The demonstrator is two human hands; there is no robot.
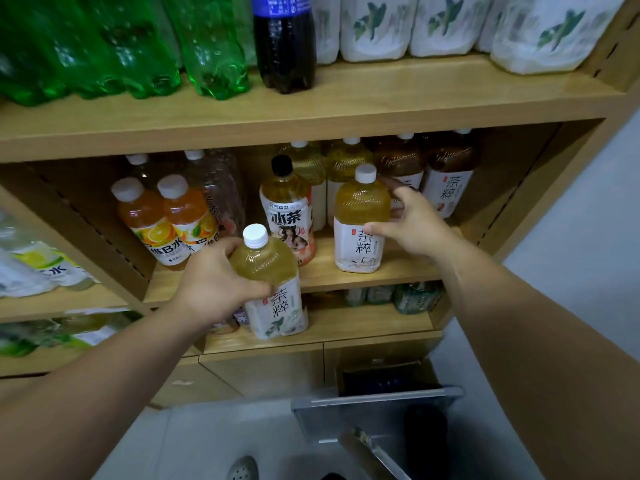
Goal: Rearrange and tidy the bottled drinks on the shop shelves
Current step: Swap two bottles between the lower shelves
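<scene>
My left hand [214, 282] grips a yellow tea bottle [272, 289] with a white cap, held in the air in front of the middle shelf [398, 268]. My right hand [412, 225] grips a second yellow tea bottle [360, 220] that stands upright near the shelf's front edge. Between them stands an iced tea bottle [289, 209] with a black cap. Behind are more yellow tea bottles [341, 161] and brown tea bottles [450, 168]. Two orange drink bottles [162, 220] stand at the left of the shelf.
The top shelf carries green soda bottles [138, 46], a dark cola bottle [285, 43] and white-labelled bottles [446, 26]. A lower shelf [363, 323] holds small bottles at the back. A grey basket [374, 410] sits on the floor below. Another shelf unit stands to the left.
</scene>
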